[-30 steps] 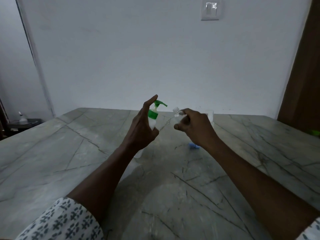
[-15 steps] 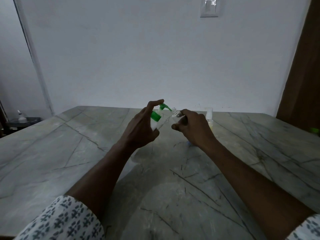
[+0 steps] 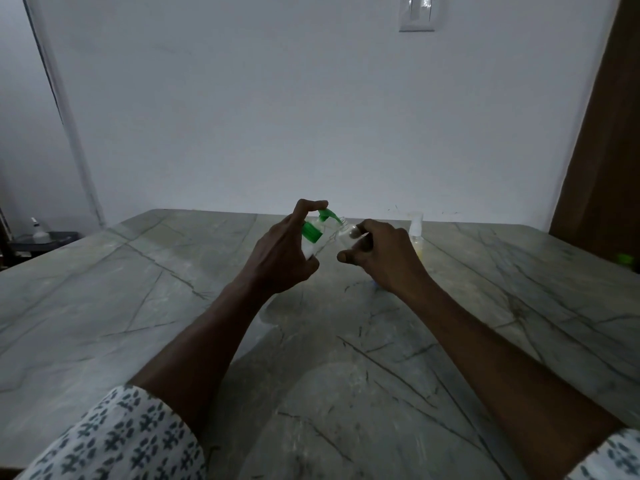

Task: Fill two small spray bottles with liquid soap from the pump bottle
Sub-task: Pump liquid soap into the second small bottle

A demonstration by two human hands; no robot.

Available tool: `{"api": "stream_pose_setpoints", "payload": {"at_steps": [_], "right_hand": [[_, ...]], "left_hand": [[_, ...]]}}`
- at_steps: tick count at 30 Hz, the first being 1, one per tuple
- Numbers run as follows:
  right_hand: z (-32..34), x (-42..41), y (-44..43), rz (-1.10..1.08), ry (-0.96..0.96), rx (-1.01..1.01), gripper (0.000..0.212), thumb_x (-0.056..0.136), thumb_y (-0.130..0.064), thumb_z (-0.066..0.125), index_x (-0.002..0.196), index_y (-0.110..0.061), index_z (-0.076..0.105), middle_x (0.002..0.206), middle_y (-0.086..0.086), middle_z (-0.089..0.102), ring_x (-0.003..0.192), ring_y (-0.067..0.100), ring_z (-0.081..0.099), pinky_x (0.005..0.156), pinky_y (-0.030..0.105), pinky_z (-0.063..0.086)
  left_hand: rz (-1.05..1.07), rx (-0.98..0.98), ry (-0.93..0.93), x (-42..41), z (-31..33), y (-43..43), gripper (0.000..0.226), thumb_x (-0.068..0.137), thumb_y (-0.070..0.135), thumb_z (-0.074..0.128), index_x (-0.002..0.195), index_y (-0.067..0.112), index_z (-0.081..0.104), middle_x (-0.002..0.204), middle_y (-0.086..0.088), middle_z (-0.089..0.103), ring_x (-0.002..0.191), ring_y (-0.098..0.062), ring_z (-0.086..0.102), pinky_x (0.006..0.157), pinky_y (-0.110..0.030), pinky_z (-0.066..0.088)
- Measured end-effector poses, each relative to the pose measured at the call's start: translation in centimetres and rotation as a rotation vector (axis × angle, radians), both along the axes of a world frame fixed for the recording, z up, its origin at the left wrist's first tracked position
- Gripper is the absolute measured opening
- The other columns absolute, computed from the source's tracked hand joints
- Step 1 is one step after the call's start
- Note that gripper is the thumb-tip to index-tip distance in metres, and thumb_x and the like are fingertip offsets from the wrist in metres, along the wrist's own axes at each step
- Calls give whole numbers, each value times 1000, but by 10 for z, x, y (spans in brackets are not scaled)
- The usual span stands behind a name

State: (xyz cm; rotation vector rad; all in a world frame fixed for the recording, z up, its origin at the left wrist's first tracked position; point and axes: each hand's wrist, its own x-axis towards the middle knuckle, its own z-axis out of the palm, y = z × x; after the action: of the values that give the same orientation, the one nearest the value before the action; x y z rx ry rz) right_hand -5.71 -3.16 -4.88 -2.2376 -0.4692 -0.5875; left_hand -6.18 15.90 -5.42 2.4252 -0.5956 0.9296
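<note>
Left hand (image 3: 277, 258) grips pump bottle (image 3: 313, 235), forefinger on green pump head; right hand (image 3: 381, 252) holds small spray bottle (image 3: 348, 233) tilted, open neck just under spout, both above table (image 3: 138, 306); second spray bottle (image 3: 415, 233) stands beyond right hand.

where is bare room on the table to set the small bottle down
Bare table left of the left hand and far right of the right hand. Crowded in the middle: pump bottle, small bottle, another bottle behind the right hand.
</note>
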Motion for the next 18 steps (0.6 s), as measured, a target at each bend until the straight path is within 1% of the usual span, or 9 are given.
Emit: {"api": "stream_pose_setpoints", "payload": {"at_steps": [3, 6, 8, 9, 12, 14, 16, 18], "right_hand": [[-2, -2, 0, 25, 25, 30, 46, 72, -36, 82, 108, -12, 65, 86, 2, 71, 74, 14, 67, 73, 32, 57], [-4, -4, -1, 74, 94, 66, 47, 73, -37, 81, 110, -14, 63, 84, -2, 68, 73, 12, 67, 67, 30, 58], [-6, -4, -2, 116, 148, 96, 41, 76, -37, 79, 107, -17, 63, 87, -2, 68, 75, 13, 68, 61, 26, 57], [-7, -3, -3, 144, 178, 118, 37, 77, -36, 78, 106, -18, 63, 88, -1, 69, 77, 15, 69, 61, 26, 57], [-10, 1, -6, 209, 244, 193, 30, 79, -29, 77, 105, -19, 65, 90, 2, 73, 80, 16, 71, 73, 35, 59], [-9, 3, -9, 252, 292, 270, 30, 81, -24, 75, 107, -16, 65, 91, 5, 74, 83, 18, 73, 79, 38, 60], [-7, 4, -11, 299, 347, 349, 30, 83, -19, 73, 111, -10, 64, 93, 9, 74, 83, 20, 73, 78, 36, 61], [-4, 4, -15, 330, 375, 388, 30, 84, -14, 72, 111, -5, 64, 93, 12, 74, 80, 20, 73, 72, 32, 61]], "left_hand": [[-23, -22, 12, 0, 1, 1, 82, 71, 7, 74, 138, 28, 31, 98, -4, 62, 74, -31, 62, 63, -49, 56], [-37, -13, 20, -1, 1, 0, 78, 71, 5, 75, 136, 23, 34, 103, -9, 65, 74, -34, 64, 62, -47, 57], [-41, -6, 17, -2, 1, -1, 76, 72, 5, 76, 134, 20, 36, 108, -12, 66, 74, -31, 65, 63, -44, 59], [-39, -8, 15, -3, 1, -1, 74, 72, 4, 76, 134, 19, 37, 110, -13, 66, 74, -28, 64, 64, -43, 59], [-38, -24, 18, -4, 1, -1, 75, 72, 4, 75, 135, 22, 37, 106, -7, 64, 72, -24, 62, 65, -41, 59], [-39, -28, 19, -4, 1, -1, 78, 71, 4, 73, 137, 25, 35, 101, 0, 60, 73, -23, 61, 66, -43, 58], [-30, -29, 26, -3, 1, -1, 81, 71, 4, 72, 138, 26, 33, 99, 1, 59, 72, -22, 60, 66, -44, 57], [-27, -28, 30, -3, 1, -1, 81, 71, 4, 71, 137, 28, 32, 97, 0, 60, 71, -24, 60, 66, -46, 56]]}}
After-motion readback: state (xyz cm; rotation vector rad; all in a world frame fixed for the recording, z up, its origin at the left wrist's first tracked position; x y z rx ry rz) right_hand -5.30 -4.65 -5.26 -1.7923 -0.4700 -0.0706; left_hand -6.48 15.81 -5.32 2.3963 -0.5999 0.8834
